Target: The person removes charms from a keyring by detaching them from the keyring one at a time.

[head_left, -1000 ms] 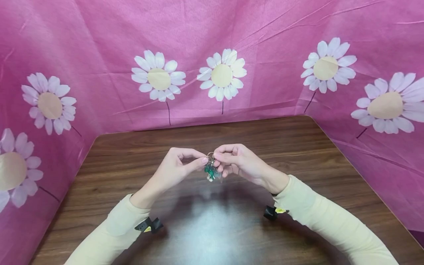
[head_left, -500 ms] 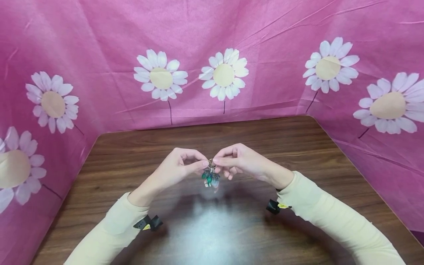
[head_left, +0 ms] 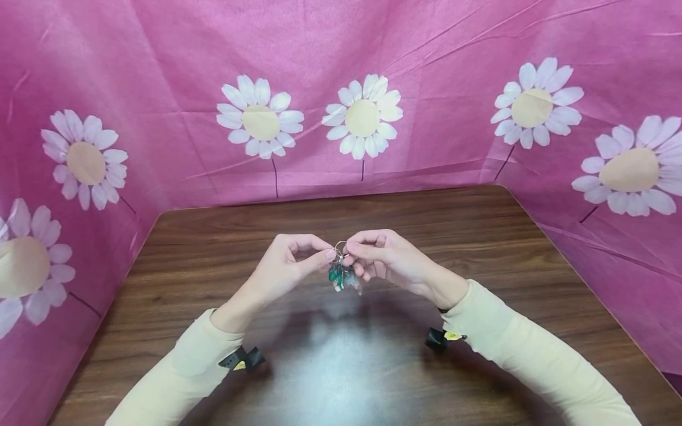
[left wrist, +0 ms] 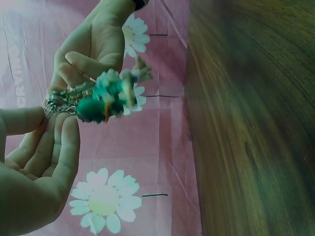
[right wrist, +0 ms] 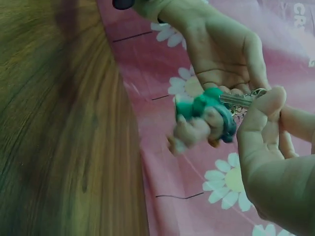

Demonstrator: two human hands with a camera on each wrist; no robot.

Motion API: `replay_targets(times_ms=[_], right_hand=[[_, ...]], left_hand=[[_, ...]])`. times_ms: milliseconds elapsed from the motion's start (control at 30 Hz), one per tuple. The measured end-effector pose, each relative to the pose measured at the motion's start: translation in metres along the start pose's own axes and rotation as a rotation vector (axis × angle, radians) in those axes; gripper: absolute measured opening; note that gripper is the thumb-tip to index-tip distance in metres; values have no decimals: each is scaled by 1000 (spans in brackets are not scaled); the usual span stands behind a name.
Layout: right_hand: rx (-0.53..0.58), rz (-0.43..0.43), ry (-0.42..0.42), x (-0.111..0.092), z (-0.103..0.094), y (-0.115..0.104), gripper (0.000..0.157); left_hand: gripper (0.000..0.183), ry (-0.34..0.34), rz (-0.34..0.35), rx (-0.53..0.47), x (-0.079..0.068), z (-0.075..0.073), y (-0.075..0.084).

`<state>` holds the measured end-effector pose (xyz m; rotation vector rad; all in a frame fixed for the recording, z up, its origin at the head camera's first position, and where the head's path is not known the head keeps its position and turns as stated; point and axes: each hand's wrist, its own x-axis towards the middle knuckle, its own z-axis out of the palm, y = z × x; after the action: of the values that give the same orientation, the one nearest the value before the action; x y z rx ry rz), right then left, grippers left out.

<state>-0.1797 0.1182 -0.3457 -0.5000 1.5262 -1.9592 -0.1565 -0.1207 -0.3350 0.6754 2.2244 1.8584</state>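
Both hands hold up one keychain over the table in the head view. Thumb and forefinger of my left hand (head_left: pixel 288 263) pinch the left side of its thin metal ring (head_left: pixel 341 242). On the opposite side, the right hand (head_left: pixel 389 260) pinches the same ring. Below it dangle several green and pale charms (head_left: pixel 337 277). Up close in the left wrist view, a blurred green figure charm (left wrist: pixel 93 109) hangs beside small metal chains (left wrist: pixel 61 100). A flat, grooved metal piece like a key blade (right wrist: pixel 235 100) shows in the right wrist view. Fingertips hide part of the ring.
A brown wood-grain table (head_left: pixel 341 367) lies under the hands. Pink cloth (head_left: pixel 319 35) with white daisies stands round its back and sides. Each sleeved wrist bears a black camera mount, the left one (head_left: pixel 242 359) and the right one (head_left: pixel 438 338).
The keychain dips slightly and then rises again between the hands, its charms swinging and turning. Both hands keep their pinch on the ring and stay almost in place.
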Motion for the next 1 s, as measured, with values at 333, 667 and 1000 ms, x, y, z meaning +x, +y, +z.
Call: replay_targets(times_ms=[333, 667, 1000], right_hand=[[-217, 83, 10, -2, 0, -8, 17], [-156, 42, 44, -4, -3, -1, 10], [-201, 71, -15, 1, -7, -4, 19]], left_hand=[[12, -30, -17, 6, 0, 0, -1], [15, -70, -50, 7, 1, 0, -6], [16, -66, -58, 5, 1, -3, -7]])
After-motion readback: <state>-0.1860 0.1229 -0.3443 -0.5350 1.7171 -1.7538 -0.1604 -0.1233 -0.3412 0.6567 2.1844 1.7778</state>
